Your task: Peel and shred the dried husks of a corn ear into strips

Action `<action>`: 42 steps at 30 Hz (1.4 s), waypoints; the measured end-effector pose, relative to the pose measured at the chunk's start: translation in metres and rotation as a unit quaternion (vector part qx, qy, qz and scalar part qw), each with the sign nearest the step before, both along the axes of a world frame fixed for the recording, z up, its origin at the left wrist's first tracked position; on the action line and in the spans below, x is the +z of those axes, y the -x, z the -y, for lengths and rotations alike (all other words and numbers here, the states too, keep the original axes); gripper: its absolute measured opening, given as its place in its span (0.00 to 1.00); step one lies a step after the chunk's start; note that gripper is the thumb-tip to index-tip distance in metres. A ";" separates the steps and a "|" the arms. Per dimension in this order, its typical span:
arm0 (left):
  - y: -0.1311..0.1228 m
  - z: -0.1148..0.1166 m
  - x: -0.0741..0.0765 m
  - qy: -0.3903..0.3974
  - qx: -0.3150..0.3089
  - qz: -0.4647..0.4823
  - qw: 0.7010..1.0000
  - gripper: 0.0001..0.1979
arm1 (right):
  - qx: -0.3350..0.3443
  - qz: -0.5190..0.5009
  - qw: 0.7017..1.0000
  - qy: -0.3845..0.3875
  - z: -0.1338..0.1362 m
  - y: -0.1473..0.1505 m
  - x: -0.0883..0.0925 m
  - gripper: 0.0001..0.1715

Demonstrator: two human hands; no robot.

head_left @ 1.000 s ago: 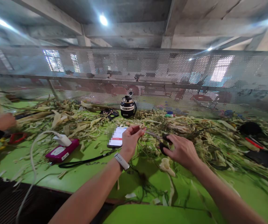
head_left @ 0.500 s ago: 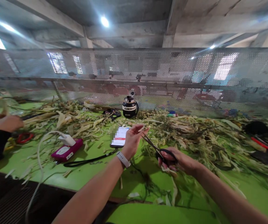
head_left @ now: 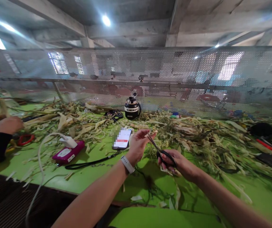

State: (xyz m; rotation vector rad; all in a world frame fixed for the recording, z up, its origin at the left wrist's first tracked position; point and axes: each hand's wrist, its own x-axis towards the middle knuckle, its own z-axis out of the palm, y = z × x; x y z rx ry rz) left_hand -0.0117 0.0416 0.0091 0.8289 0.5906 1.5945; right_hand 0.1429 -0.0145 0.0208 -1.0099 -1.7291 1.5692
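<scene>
My left hand point(head_left: 139, 145) is raised over the green table point(head_left: 90, 177), its fingertips pinching a small pale piece of plant stalk point(head_left: 153, 132). My right hand point(head_left: 174, 163) grips the black handles of a pair of scissors point(head_left: 159, 150). The blades point up and left, and their tips reach the pinched piece. A white band sits on my left wrist. A heap of dry husks and stalks point(head_left: 197, 136) lies just behind both hands.
A phone point(head_left: 121, 138) with a lit screen lies left of my left hand, and a pink power bank point(head_left: 67, 154) with a white plug and cable lies farther left. A black jug point(head_left: 131, 109) stands by the perforated metal screen point(head_left: 150, 79). Another person's hand point(head_left: 6, 124) works at far left, near red scissors point(head_left: 25, 139).
My right hand turned palm up and dropped lower with the scissors, then swung the blades up to the piece in my left fingers. The view shifted slightly.
</scene>
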 end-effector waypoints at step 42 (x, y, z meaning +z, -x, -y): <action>-0.002 0.001 -0.007 -0.019 0.014 -0.062 0.998 0.15 | -0.014 -0.013 1.000 0.016 -0.001 0.003 -0.002 0.27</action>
